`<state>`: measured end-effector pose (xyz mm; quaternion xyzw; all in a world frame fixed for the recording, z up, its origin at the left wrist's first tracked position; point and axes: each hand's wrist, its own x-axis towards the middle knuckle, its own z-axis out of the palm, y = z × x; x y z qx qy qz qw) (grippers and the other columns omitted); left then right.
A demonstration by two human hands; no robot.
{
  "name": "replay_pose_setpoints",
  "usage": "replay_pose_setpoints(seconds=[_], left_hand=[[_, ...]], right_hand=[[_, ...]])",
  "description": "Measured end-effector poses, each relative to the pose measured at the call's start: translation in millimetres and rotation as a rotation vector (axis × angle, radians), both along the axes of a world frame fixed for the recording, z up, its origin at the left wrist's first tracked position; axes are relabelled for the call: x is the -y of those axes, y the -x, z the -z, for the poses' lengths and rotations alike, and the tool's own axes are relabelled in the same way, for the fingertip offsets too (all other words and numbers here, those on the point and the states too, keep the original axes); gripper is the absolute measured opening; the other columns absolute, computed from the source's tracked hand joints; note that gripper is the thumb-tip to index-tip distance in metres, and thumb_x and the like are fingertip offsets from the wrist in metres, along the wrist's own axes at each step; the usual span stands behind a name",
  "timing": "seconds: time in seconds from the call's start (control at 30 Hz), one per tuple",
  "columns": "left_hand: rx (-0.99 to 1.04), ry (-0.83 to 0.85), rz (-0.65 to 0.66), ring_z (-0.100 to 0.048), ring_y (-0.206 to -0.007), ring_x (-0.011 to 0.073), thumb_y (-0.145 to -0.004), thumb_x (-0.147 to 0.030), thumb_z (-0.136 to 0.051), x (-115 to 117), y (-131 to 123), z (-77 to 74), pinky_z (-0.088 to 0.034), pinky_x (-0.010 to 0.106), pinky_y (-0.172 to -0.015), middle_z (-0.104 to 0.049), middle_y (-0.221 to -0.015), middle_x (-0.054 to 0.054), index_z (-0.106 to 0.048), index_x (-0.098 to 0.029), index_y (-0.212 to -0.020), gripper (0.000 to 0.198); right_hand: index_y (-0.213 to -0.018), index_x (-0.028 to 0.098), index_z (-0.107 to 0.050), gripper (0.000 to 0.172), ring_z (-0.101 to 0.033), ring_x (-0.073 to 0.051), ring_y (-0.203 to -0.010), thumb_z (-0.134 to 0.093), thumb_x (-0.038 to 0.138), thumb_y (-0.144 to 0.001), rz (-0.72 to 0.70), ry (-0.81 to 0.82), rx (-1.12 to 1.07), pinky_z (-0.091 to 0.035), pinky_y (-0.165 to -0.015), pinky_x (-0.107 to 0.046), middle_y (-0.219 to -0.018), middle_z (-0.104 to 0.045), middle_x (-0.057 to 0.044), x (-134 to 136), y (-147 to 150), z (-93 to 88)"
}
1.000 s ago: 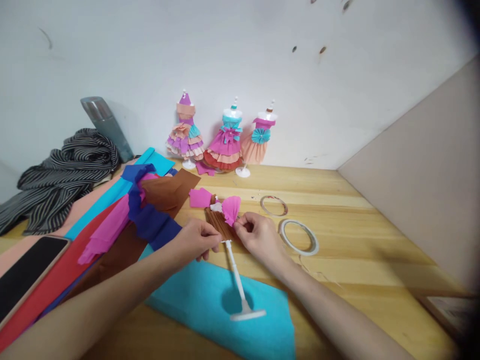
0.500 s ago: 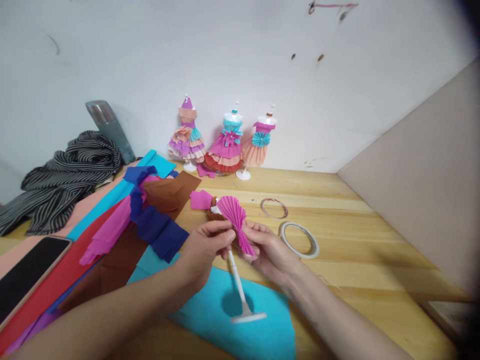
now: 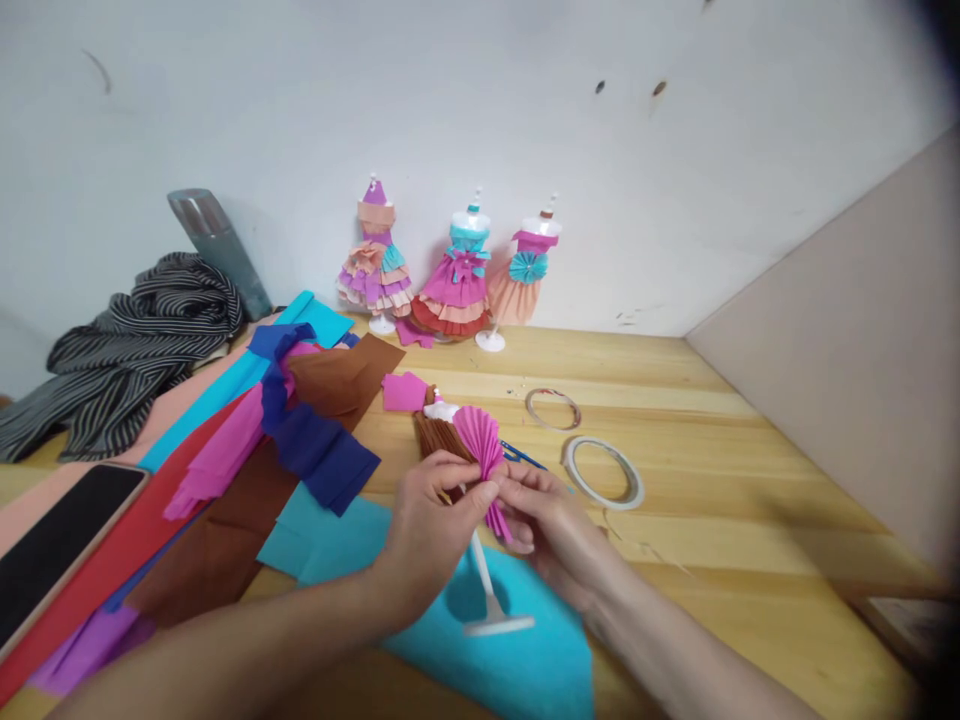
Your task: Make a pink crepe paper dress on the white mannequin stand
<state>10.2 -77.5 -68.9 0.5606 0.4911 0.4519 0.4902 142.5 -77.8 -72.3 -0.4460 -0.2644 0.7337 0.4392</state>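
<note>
A pink pleated paper fan (image 3: 478,437), gathered at its middle, is pinched between the fingertips of both hands. My left hand (image 3: 439,510) has its thumb and fingers closed at the fan's gathered waist. From the other side, my right hand (image 3: 547,515) grips the same waist. Behind and beside the fan is a small white dress-form stand (image 3: 486,590), tilted, with a brown pleated paper skirt (image 3: 435,440). Its pole runs down past my left fingers, and I cannot tell whether they also touch it. Blue crepe paper (image 3: 517,660) lies below.
Three small dress forms in paper dresses (image 3: 456,290) stand along the wall. Two tape rolls (image 3: 640,490) lie at right, near a blue-handled tool (image 3: 523,456). On the left are coloured paper sheets (image 3: 217,550), a phone (image 3: 64,550), a striped cloth (image 3: 142,330) and a bottle (image 3: 225,250).
The pink fan has shifted slightly down and right, uncovering more of the brown skirt. My left thumb has moved onto the fan's waist. The blue-handled tool now shows behind it.
</note>
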Motion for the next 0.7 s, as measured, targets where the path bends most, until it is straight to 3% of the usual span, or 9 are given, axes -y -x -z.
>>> replay_pose_setpoints(seconds=[0.17,0.4,0.57,0.7], left_hand=[[-0.019,0.006,-0.038,-0.056,-0.065,0.0144,-0.077,-0.025,-0.061,-7.5,-3.1,4.5,-0.042,0.025,-0.059,-0.060,-0.066,0.003,-0.072,-0.016,-0.064,0.019],[-0.201,-0.070,-0.105,-0.052,-0.060,0.0127,-0.077,-0.024,-0.059,-22.0,2.9,9.3,-0.040,0.025,-0.058,-0.057,-0.061,0.000,-0.070,-0.016,-0.063,0.020],[-0.188,0.043,-0.030,-0.054,-0.055,0.0135,-0.082,-0.032,-0.057,-20.0,4.9,11.9,-0.043,0.025,-0.054,-0.057,-0.059,0.000,-0.072,-0.015,-0.075,0.024],[-0.134,0.107,0.077,-0.058,-0.054,0.0136,-0.087,-0.032,-0.047,-14.6,4.4,13.2,-0.047,0.025,-0.054,-0.058,-0.058,0.000,-0.063,-0.017,-0.071,0.028]], right_hand=[[-0.060,0.016,-0.054,0.044,-0.027,-0.002,-0.033,-0.085,0.047,-0.058,0.019,-0.061,0.121,-0.014,-0.036,-0.018,-0.041,-0.041,0.008,-2.3,-3.6,3.3],[-0.074,0.016,-0.069,0.027,-0.039,-0.007,-0.039,-0.079,0.041,-0.068,0.100,-0.354,0.396,-0.026,-0.039,-0.022,-0.048,-0.051,0.004,-5.0,-6.4,8.4],[-0.080,0.018,-0.074,0.016,-0.050,-0.013,-0.052,-0.071,0.034,-0.076,0.130,-0.570,0.590,-0.040,-0.048,-0.026,-0.063,-0.063,-0.003,-7.3,-4.6,16.9],[-0.076,0.017,-0.072,0.016,-0.051,-0.014,-0.052,-0.069,0.033,-0.076,0.097,-0.564,0.674,-0.040,-0.049,-0.026,-0.061,-0.063,-0.003,-10.9,-5.2,20.8]])
